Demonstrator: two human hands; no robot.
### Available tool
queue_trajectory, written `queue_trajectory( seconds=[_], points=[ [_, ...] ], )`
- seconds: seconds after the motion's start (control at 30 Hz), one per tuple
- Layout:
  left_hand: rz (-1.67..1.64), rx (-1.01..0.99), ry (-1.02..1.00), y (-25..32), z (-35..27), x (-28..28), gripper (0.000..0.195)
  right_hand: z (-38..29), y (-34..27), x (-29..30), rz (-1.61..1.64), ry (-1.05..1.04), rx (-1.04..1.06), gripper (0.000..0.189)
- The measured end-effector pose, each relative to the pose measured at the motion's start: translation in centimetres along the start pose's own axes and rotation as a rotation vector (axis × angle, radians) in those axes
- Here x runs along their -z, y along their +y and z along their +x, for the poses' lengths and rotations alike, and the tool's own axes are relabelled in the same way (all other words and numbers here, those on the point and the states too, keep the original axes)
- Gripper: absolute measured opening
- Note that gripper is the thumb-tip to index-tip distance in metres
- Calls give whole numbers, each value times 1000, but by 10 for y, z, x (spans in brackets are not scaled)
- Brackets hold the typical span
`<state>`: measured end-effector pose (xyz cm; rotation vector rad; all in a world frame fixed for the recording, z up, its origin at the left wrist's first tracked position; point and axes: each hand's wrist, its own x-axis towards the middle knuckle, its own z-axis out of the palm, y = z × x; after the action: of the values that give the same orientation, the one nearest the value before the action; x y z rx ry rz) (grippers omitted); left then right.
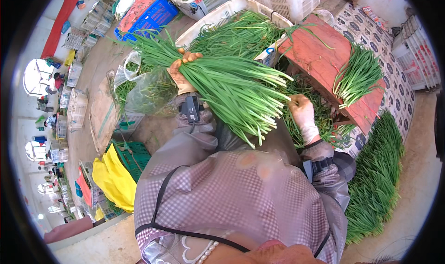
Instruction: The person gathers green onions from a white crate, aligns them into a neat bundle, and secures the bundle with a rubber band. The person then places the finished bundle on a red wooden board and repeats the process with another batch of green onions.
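Note:
My left hand (186,60), in a tan stained glove, grips a large bunch of Chinese chives (229,79) near its middle. The leaf tips point to the upper left, and the pale stem ends fan out to the lower right. My right hand (301,112), in a whitish glove, is beside those pale ends with its fingers curled. Whether a stalk is pinched between them is too small to tell. A smaller bunch of chives (359,76) lies on the red wooden bench (318,45) to my right.
A white plastic crate (222,12) of loose chives stands ahead. Loose leaves (313,121) litter the floor beneath the bench. Stacked chives (375,184) line my right. Leftward are a clear plastic bag (149,93), a green crate (134,158) and yellow cloth (114,178). People work farther off.

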<state>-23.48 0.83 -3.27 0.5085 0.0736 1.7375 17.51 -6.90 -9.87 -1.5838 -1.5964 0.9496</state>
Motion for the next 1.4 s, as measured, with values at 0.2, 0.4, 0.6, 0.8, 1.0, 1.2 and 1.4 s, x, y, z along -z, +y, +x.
queue_trajectory(
  seconds=[0.2, 0.4, 0.6, 0.8, 1.0, 1.2, 1.4],
  points=[
    [1, -48, 13, 8, 2, 3, 38, -26, 2, 64, -593, -121, -73, 28],
    [28, -41, 45, 4, 4, 2, 39, -42, -77, 16, -135, -316, 770, 38],
    [104, -19, -69, 2, 5, 3, 38, -42, -92, -23, -606, -260, 825, 4],
    [19, -43, 11, 4, -1, 10, 38, -41, -19, 27, -676, -453, 471, 15],
    [2, -35, 6, 3, -2, 14, 37, -27, -25, 52, -28, -441, -173, 35],
    [33, -30, -42, 1, 1, 10, 37, -17, -68, -17, 467, -161, -143, 30],
    [76, -46, -9, -1, 2, 2, 36, -10, -61, -29, 694, -63, -124, 18]
  ],
)
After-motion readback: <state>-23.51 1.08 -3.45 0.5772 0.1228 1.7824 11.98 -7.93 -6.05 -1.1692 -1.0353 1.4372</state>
